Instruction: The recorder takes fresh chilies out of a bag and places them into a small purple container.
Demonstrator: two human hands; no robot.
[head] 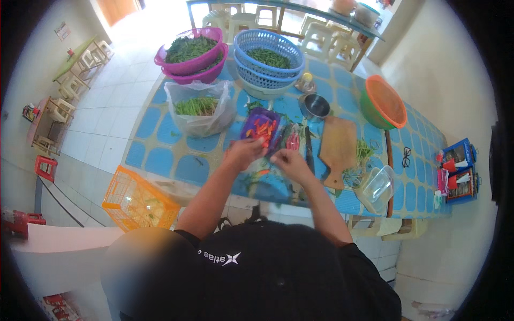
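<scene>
My left hand (245, 153) is over the near end of a purple plastic tray (248, 120) that holds red and orange chili peppers (263, 127). A red chili shows at its fingertips, and the palm is hidden. My right hand (292, 163) is just right of the tray with its fingers curled; whether something small is between them cannot be seen. Beyond it lies a clear plastic bag of red chilies (293, 138). A dark-handled knife (309, 148) lies right of the bag, beside a wooden cutting board (338, 144). Stem scraps and a loose chili (263, 172) lie between my forearms.
Greens fill magenta colanders (188, 67), blue baskets (269, 74) and a plastic bag (196, 120). A metal pot (315, 107), an orange colander in a green one (383, 102), a clear container (377, 186) and eyeglasses (406, 157) are rightward. An orange crate (140, 200) stands at the near left.
</scene>
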